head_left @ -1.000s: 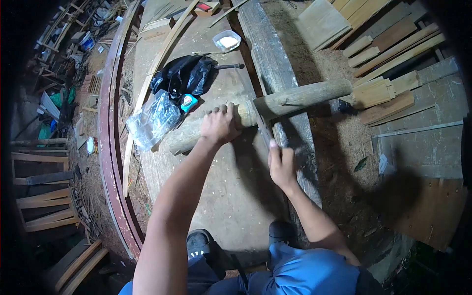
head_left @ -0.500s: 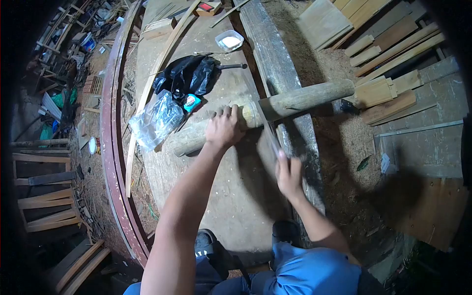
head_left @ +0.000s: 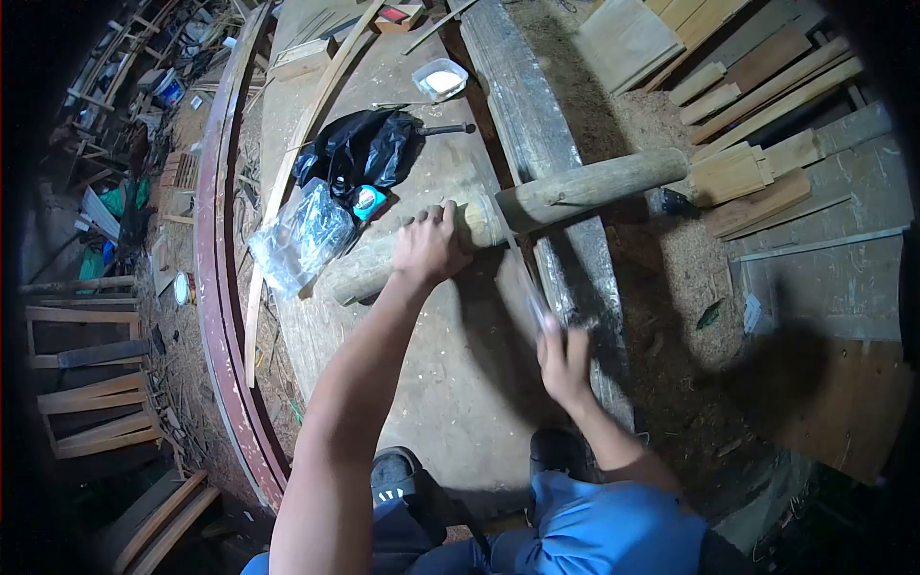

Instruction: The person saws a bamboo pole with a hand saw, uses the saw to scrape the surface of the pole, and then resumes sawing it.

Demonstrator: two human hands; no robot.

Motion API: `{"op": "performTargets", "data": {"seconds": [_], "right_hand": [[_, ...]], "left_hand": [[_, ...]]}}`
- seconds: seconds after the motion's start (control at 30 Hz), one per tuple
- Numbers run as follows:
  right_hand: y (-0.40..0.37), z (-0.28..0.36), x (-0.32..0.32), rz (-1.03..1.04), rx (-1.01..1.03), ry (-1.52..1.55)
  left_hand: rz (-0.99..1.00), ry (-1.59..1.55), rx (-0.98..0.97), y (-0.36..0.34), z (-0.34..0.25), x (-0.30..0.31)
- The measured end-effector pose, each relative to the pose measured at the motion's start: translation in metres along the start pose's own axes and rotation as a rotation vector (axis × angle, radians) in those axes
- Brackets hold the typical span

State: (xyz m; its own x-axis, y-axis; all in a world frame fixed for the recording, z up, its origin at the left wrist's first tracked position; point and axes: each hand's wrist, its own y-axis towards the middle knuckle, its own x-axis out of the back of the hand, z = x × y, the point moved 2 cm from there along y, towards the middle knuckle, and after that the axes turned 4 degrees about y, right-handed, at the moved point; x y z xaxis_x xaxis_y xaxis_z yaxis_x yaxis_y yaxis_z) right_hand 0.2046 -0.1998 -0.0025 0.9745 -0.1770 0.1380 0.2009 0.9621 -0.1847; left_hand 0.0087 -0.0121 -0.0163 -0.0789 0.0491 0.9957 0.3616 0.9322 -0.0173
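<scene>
A round wooden log (head_left: 599, 189) lies across the wooden bench (head_left: 446, 383) and the thick beam (head_left: 537, 105) beside it. My left hand (head_left: 427, 245) is wrapped over the log's left part, gripping it from above. In my right hand (head_left: 565, 362) is the handle of a thin saw, its blade (head_left: 515, 254) crossing the log just right of my left hand. The saw and right hand are slightly blurred. A blue tape measure (head_left: 368, 201), a clear plastic bag (head_left: 307, 235) and a black plastic bag (head_left: 369, 149) lie beyond my left hand.
A clear tub (head_left: 442, 80) with white contents and a dark rod (head_left: 446, 128) lie farther up the bench. Long strips run along its left side, near a reddish beam (head_left: 213, 230). Boards (head_left: 733, 177) are piled at the right. My shoes are at the bench's near end.
My right hand has moved slightly down and toward me with the saw. My left hand stays on the log. The whole view has shifted a little.
</scene>
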Motion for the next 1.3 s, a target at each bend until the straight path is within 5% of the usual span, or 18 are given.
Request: {"op": "performTargets", "data": {"seconds": [0.1,0.2,0.23,0.33,0.53,0.63,0.73,0.8,1.3], "right_hand": [[-0.037,0.0,0.013,-0.065,0.001,-0.015],[0.009,0.02,-0.002,-0.086,0.118,-0.052],[0.035,0.018,-0.01,-0.092,0.005,-0.12],[0.059,0.03,-0.029,-0.091,0.081,-0.159],[-0.056,-0.02,0.003,-0.156,0.013,0.012],[-0.01,0.003,0.004,-0.065,0.041,-0.082],[0.06,0.042,-0.014,-0.048,-0.024,-0.111],[0.073,0.044,-0.016,-0.053,0.164,0.048],[0.007,0.008,0.004,0.089,0.132,0.016]], "left_hand": [[-0.048,0.001,0.025,0.001,-0.001,-0.007],[-0.141,-0.016,-0.008,-0.002,-0.002,-0.01],[-0.144,-0.017,-0.011,-0.001,-0.003,-0.007],[-0.026,-0.025,-0.007,0.002,-0.002,-0.001],[-0.072,-0.029,0.006,0.0,0.003,-0.008],[-0.118,-0.019,-0.013,0.006,0.002,0.0],[-0.016,-0.045,0.023,0.007,-0.003,0.002],[0.012,-0.026,0.014,0.007,0.001,0.004],[0.199,-0.015,0.034,0.019,0.002,0.023]]}}
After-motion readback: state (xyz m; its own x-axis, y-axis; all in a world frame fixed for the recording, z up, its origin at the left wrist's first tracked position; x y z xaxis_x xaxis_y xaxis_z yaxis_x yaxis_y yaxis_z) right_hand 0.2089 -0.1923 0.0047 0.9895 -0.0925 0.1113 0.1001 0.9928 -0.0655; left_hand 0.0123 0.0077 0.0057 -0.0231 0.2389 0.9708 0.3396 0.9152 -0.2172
